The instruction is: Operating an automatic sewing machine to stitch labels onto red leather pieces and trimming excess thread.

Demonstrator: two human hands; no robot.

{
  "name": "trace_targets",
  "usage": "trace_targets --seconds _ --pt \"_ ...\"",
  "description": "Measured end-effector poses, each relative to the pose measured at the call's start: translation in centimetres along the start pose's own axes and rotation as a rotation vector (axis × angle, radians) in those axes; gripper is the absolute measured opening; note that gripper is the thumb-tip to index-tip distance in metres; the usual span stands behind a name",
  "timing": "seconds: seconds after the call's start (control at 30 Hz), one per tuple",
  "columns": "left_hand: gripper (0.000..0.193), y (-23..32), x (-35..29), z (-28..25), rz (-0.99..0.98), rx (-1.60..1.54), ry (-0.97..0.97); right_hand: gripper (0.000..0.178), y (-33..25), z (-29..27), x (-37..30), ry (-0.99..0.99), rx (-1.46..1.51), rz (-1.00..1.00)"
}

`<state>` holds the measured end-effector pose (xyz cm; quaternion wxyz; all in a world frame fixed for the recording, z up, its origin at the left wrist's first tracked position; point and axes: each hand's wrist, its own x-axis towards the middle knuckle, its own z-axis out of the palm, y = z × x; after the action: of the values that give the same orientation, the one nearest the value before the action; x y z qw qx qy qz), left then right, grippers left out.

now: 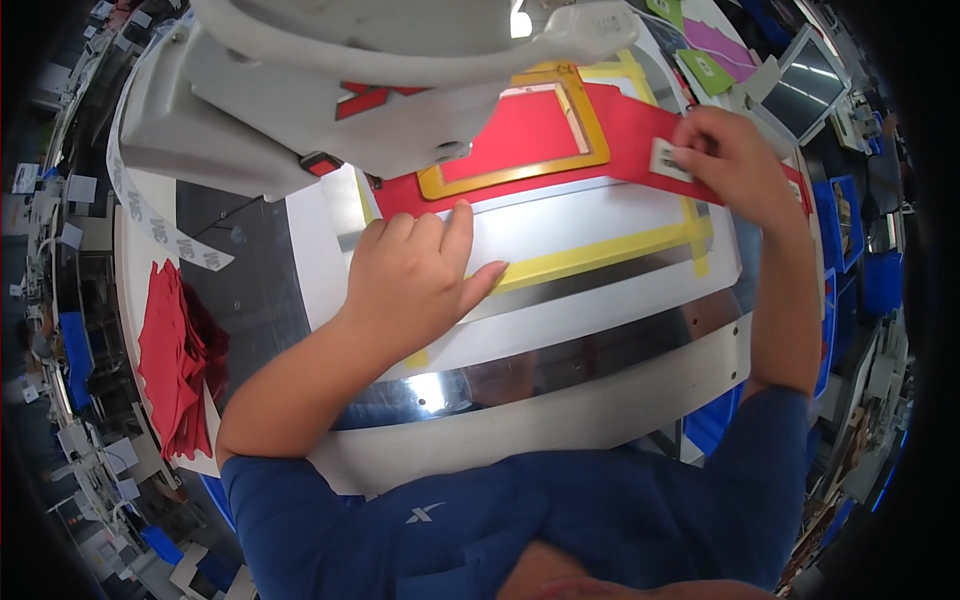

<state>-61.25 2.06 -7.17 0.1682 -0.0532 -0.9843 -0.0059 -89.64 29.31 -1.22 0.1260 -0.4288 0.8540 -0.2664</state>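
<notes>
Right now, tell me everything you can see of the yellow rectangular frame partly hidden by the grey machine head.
The yellow rectangular frame has rounded corners and a paler inner edge around an open middle; its material is unclear. It lies tilted in view on the smooth red cloth, which shows through the opening. The grey machine head hides its upper left part. Neither hand appears to touch it.

lettered tape, marked label on red fabric, shirt logo, red machine emblem
</notes>
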Motion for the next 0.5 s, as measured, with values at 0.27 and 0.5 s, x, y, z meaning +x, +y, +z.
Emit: trace_targets --seconds 0.27,0.5 --pt "0.071 -0.8 0.2 0.1 -0.08 -0.044 -0.037 0.01 -8.7 8.3 11.6 -0.379 -0.124 -0.106" --pt "0.075 -1.0 0.8 0.7 -0.136 -0.097 -0.112 0.016 -8.2 9.1 11.9 -0.32 -0.222 -0.237"
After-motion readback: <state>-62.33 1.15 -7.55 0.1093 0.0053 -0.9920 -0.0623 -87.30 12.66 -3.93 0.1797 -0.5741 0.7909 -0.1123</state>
